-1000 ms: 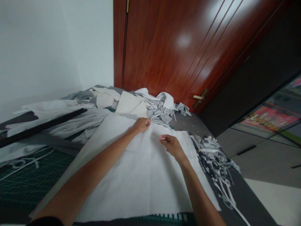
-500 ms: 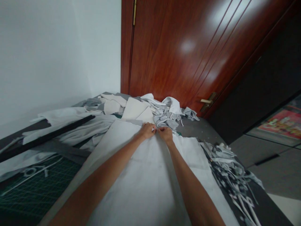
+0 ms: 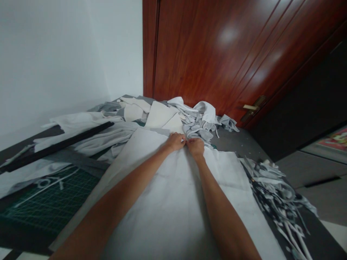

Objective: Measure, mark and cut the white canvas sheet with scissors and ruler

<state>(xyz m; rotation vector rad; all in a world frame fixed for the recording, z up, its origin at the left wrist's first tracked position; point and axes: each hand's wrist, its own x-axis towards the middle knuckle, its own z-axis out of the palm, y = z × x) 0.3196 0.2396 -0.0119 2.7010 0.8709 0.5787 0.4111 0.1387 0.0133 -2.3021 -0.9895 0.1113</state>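
Observation:
A large sheet of white fabric [image 3: 168,202] lies spread flat over the table in front of me. Both my arms reach across it to its far edge. My left hand [image 3: 176,141] and my right hand [image 3: 195,147] sit side by side there, fingertips touching. Each hand is closed in a pinch on the fabric's far edge. Just beyond them lies a heap of crumpled white and grey cloth pieces [image 3: 195,121].
A green cutting mat [image 3: 40,202] shows at the left under a long black bar [image 3: 56,146] and more pale cloth. Several cut fabric strips [image 3: 273,187] are piled along the table's right edge. A brown wooden door with a brass handle [image 3: 252,107] stands behind.
My right hand has moved left along the far edge of the fabric until it met my left hand. The view has shifted slightly forward.

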